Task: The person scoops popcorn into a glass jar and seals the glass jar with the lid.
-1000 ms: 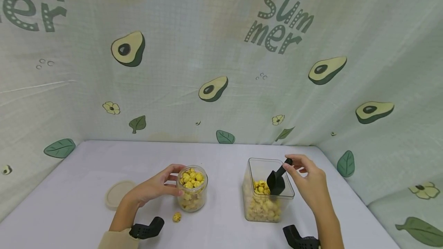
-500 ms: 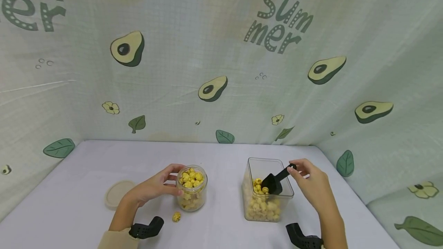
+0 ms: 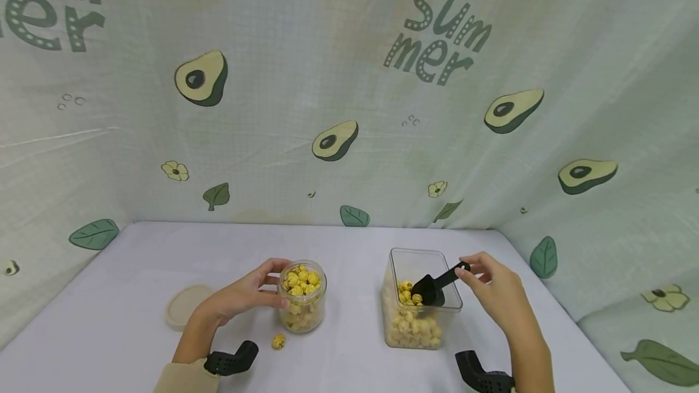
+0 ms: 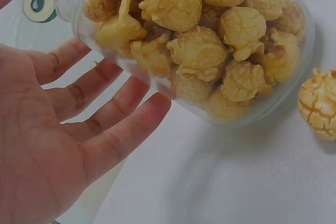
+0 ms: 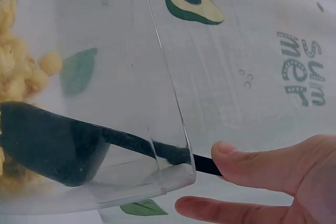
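My left hand (image 3: pixel 248 292) holds a round glass jar (image 3: pixel 303 319) of yellow popcorn, upright on the table. In the left wrist view the fingertips (image 4: pixel 155 106) touch the jar's side. To the right stands a clear square container (image 3: pixel 417 261), partly filled with popcorn. My right hand (image 3: pixel 497 293) pinches the handle end of a black scoop (image 3: pixel 428 290), whose bowl slants into the container against the popcorn. Across the container's rim lies the scoop's handle (image 5: pixel 205 164) in the right wrist view. The front of the bowl is partly hidden by popcorn.
One loose popcorn piece (image 3: pixel 278 341) lies in front of the jar. A round pale lid (image 3: pixel 185 307) rests on the table, left of the jar and partly behind the left forearm. A printed curtain (image 3: pixel 262 77) hangs behind the white table (image 3: pixel 349 356).
The scoop has tipped from steep to a flatter slant, its bowl going left into the popcorn. My right hand has shifted slightly right and lower. The left hand and jar stay put.
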Motion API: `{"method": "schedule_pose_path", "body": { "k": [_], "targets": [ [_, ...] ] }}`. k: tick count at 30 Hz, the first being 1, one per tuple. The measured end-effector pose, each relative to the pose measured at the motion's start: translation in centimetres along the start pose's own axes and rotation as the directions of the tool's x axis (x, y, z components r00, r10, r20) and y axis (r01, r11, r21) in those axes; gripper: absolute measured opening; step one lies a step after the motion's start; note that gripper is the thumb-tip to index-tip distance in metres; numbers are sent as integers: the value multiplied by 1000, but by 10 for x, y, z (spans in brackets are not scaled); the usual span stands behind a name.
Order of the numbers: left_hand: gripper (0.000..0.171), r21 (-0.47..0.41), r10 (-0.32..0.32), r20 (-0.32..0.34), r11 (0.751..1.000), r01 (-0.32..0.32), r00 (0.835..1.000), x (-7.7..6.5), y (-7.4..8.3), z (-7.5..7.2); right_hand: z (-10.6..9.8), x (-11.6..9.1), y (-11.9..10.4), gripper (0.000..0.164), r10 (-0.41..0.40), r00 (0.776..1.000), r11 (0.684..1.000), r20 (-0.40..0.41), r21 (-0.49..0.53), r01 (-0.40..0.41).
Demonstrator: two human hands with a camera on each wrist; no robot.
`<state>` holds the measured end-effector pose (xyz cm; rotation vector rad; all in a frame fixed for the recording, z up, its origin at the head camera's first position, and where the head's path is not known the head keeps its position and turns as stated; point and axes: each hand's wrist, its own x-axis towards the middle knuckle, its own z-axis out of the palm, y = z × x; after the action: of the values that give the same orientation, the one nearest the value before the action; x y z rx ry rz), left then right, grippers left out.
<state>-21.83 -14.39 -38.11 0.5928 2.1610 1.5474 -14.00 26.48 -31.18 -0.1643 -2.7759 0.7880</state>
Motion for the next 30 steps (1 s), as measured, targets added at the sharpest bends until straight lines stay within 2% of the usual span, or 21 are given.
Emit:
{"method": "schedule_pose_path", "body": {
  "k": [5, 15, 18, 20, 24, 27, 30],
  "targets": [
    [73, 1, -35, -6, 999, 35, 999, 0, 2, 1, 0, -1, -1, 38, -8, 1000, 1000, -2, -1, 8],
    [71, -13, -14, 7, 1000, 14, 1000, 1, -1, 1, -1, 1, -3, 48, 11, 1000, 1000, 2, 16, -11],
    [70, -10, -8, 6, 1000, 8, 1000, 0, -2, 1, -1, 0, -6, 45, -16, 997, 999, -73, 33, 19],
    [69, -10, -7, 0, 1000, 7, 1000, 0, -2, 2, 1, -2, -12, 41, -43, 983, 997, -178, 54, 53],
    [69, -17, -5, -7, 1000, 5, 1000, -1, -3, 3, 9, -6, -32, 32, -91, 929, 980, -359, 135, 149],
    [69, -25, -6, -10, 1000, 6, 1000, -2, -3, 4, 19, -10, -49, 31, -160, 910, 949, -382, 196, 249],
    [69, -33, -8, -12, 999, 7, 1000, -3, -4, 5, 32, -14, -65, 34, -263, 903, 899, -340, 254, 357]
  ]
}}
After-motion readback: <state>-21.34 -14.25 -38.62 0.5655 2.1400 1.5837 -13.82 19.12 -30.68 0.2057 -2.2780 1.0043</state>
